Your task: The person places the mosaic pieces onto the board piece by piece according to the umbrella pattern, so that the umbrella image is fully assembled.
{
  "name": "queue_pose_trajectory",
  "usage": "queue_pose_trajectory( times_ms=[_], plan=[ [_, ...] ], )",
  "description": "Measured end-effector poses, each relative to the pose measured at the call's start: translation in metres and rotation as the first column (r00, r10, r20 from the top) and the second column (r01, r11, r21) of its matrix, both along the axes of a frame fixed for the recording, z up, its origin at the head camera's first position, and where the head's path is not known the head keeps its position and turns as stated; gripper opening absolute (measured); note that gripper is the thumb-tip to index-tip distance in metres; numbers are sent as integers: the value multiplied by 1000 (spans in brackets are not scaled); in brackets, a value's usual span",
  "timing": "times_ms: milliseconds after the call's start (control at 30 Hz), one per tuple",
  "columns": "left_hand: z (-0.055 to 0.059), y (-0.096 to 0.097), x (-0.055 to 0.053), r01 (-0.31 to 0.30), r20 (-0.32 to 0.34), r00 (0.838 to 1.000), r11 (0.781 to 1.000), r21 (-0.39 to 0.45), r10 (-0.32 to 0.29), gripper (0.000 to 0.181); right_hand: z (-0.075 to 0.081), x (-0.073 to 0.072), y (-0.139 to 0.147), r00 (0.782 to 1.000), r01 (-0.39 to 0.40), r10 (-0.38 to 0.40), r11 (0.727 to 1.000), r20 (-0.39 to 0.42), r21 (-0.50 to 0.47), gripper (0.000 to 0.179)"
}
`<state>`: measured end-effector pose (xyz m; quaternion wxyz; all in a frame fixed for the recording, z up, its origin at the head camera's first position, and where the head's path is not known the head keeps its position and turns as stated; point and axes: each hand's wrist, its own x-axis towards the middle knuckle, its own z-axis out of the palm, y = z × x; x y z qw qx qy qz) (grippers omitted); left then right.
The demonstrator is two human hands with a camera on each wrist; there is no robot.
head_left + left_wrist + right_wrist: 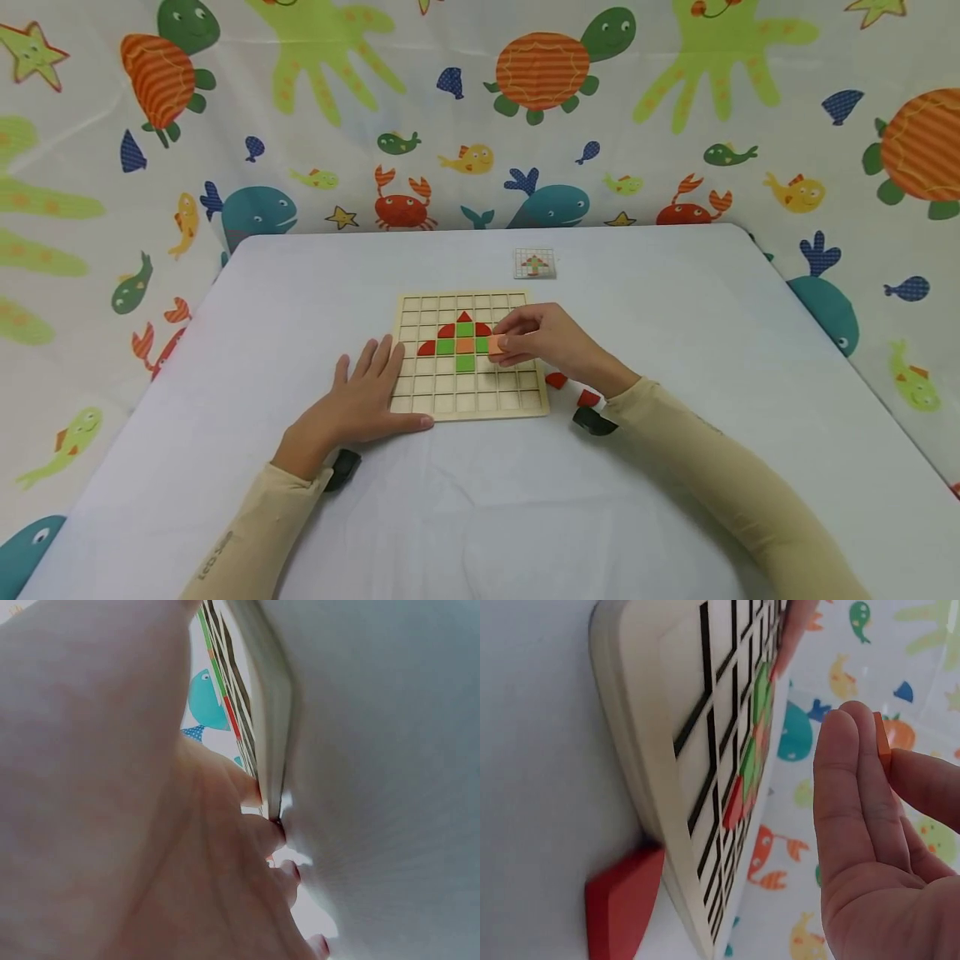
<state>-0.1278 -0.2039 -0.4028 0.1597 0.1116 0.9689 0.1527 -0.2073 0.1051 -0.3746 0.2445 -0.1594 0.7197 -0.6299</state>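
Note:
A wooden grid board (pixel 506 402) lies flat, with red, green and orange tiles making a pattern in its upper middle. My left hand (pixel 360 406) rests spread, its fingers along the board's left edge and its thumb at the near left corner. The left wrist view shows its fingertips right at the board's side. Between thumb and fingers, my right hand (pixel 551 337) pinches an orange square tile (pixel 496 344) over the right end of the pattern's middle row. In the right wrist view, the orange tile (pixel 883 741) appears edge-on, raised above the board's surface.
Two red quarter-round-looking tiles (pixel 556 380) lie right of the board, close to my right wrist; one red tile (pixel 622 904) shows large against the board's side. Behind the board lies a small card (pixel 535 263) picturing a similar pattern. A patterned cloth (pixel 322 150) hangs behind the white table (pixel 480 517).

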Motion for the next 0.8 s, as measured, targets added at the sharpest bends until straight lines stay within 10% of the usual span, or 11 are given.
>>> queue_pose_trajectory(
  times_ms=[800],
  plan=[
    [0,1,-3,7,4,1000,1000,-11,-7,131,-15,11,-38,992,-112,108,992,70,58,10]
  ],
)
